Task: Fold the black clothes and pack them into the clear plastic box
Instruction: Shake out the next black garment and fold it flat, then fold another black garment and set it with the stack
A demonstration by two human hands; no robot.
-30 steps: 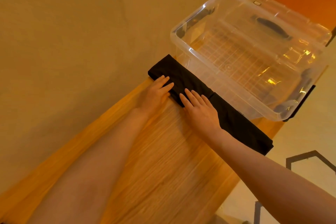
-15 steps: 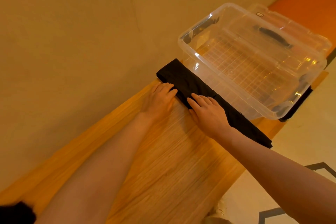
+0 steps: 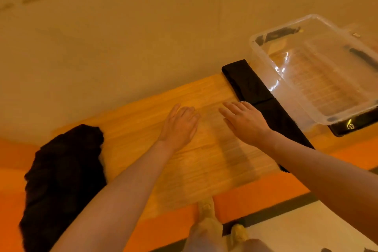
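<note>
1. Left hand flat over bare wooden counter, fingers straight and relaxed, holding nothing.
2. Right hand also spread wide, empty, fingers pointing to about 10 o'clock; its knuckle side is just beside the folded black garment. Contact unclear.
3. Folded garment is a long narrow strip, long axis running 11 to 5 o'clock, lying along the near wall of the clear plastic box. Box looks empty.
4. Garment lies at 1 o'clock from the right hand, which is nearer; the left is well apart from it.
5. Unfolded black clothes pile at 8 o'clock from the left hand, the nearer hand.
6. Judgement: next is either boxing the strip (right hand) or reaching for the pile (left hand).
</note>
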